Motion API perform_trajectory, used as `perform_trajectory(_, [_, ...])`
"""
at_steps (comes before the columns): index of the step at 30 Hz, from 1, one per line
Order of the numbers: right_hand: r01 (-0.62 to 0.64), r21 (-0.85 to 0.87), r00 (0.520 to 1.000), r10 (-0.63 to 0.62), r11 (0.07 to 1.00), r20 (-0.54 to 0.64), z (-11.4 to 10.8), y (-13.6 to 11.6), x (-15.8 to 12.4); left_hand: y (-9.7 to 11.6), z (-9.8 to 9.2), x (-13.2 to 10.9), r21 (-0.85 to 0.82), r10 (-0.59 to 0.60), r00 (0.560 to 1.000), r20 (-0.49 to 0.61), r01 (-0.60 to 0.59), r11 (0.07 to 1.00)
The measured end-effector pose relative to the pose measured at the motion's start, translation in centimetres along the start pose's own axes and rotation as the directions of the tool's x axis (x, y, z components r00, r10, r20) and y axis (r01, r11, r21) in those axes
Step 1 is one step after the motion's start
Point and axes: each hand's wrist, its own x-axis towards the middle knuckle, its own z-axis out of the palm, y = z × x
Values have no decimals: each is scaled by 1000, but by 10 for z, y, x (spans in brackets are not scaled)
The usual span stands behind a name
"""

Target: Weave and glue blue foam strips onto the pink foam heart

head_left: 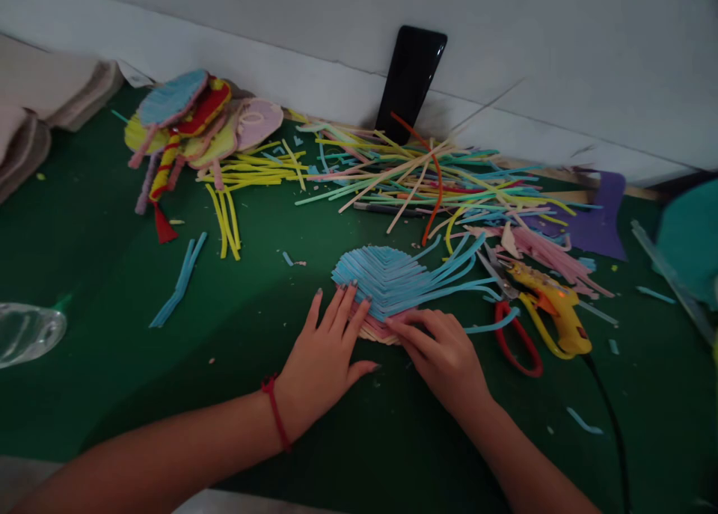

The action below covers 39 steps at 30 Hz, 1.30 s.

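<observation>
A leaf-shaped piece of blue pipe cleaners (381, 278) lies in the middle of the table, its strips laid in nested V rows over a pink and cream layer. Loose blue ends fan out to its right. My left hand (325, 349), with a red cord at the wrist, rests flat with fingers spread, fingertips on the piece's lower left. Thumb and fingers of my right hand (440, 349) pinch at the lower edge. From behind that hand a blue pipe cleaner (493, 325) sticks out to the right; its end at my fingertips is hidden.
Red-handled scissors (519, 342) and a yellow glue gun (564, 316) with a black cord lie to the right. Behind is a heap of coloured pipe cleaners (393, 170) and a phone (412, 80) leaning on the wall. Small finished fans (173, 99) are stacked at back left.
</observation>
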Motion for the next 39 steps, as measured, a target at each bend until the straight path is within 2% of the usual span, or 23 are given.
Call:
perform_trajectory(7, [7, -121, 1000, -4, 993, 21, -2, -6, 1, -2, 1, 0, -14, 12, 1000, -18, -12, 1000])
perform_trajectory(11, [11, -97, 999, -8, 995, 32, -2, -9, -1, -1, 1, 0, -12, 11, 1000, -22, -12, 1000])
perform_trajectory(23, [-185, -30, 983, 185, 982, -13, 4, -18, 3, -2, -1, 0, -32, 16, 1000, -8, -16, 999])
perform_trajectory(34, [-81, -90, 997, 80, 993, -14, 6, -17, 1, -5, -1, 1, -74, 33, 999, -38, -35, 997])
perform_trajectory(39, [-80, -113, 997, 79, 990, -12, 6, -18, 1, -6, -1, 1, -76, 33, 999, -42, -36, 996])
